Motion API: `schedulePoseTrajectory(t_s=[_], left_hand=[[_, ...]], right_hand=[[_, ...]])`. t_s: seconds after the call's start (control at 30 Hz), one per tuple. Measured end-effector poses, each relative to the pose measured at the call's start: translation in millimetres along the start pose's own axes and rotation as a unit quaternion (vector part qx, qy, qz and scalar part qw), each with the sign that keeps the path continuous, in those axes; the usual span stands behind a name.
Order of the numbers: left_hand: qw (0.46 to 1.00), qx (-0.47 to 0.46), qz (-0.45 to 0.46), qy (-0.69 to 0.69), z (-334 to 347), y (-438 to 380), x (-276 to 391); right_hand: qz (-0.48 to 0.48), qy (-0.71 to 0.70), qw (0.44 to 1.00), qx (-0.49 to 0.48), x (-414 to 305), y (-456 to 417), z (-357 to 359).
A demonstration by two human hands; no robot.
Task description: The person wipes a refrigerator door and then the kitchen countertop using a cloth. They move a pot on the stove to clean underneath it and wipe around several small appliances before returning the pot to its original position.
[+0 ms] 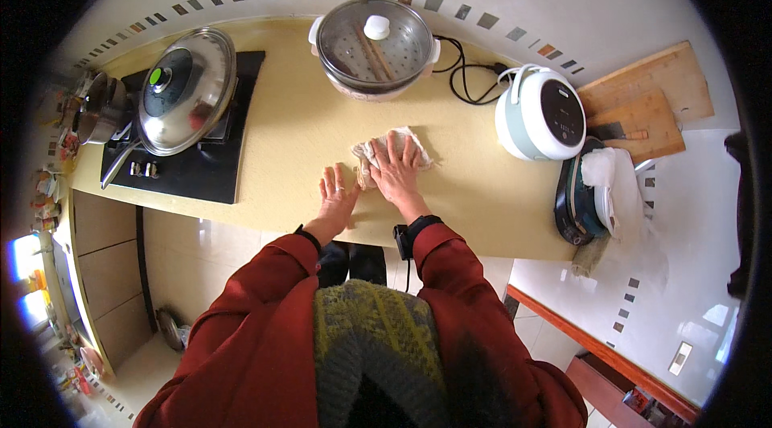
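A pale, crumpled cloth lies on the yellow countertop. My right hand is spread over it, palm down, pressing it against the surface. Just to the left, my left hand rests on the bare counter near the front edge, fingers apart and holding nothing. Its thumb comes close to the cloth's lower left corner; whether they touch I cannot tell.
Behind my hands stands an electric pot with a glass lid. A gas hob on the left carries a lidded wok. To the right are a white rice cooker, a black cord and wooden cutting boards.
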State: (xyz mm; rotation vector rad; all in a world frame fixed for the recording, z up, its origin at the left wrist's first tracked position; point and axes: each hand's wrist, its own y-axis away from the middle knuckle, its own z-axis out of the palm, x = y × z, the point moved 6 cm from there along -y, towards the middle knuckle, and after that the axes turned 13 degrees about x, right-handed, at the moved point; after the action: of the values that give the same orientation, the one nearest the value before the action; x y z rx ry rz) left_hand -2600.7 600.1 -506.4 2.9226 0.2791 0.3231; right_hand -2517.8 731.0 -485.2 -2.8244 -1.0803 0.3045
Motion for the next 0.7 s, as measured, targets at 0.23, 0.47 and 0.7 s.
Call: schedulePoseTrajectory(t_s=[0.23, 0.47, 0.7], left_hand=[[0.999, -0.049, -0.001, 0.002, -22, 1, 8], [0.998, -0.056, 0.0, -0.026, -17, 0, 9], [0.998, -0.045, 0.027, -0.027, -22, -6, 20]], right_hand=[[0.087, 0.06, 0.994, 0.023, 66, 17, -15], [0.326, 0.072, 0.943, -0.012, 198, 65, -25], [0.119, 0.042, 0.983, 0.136, 114, -19, 22]])
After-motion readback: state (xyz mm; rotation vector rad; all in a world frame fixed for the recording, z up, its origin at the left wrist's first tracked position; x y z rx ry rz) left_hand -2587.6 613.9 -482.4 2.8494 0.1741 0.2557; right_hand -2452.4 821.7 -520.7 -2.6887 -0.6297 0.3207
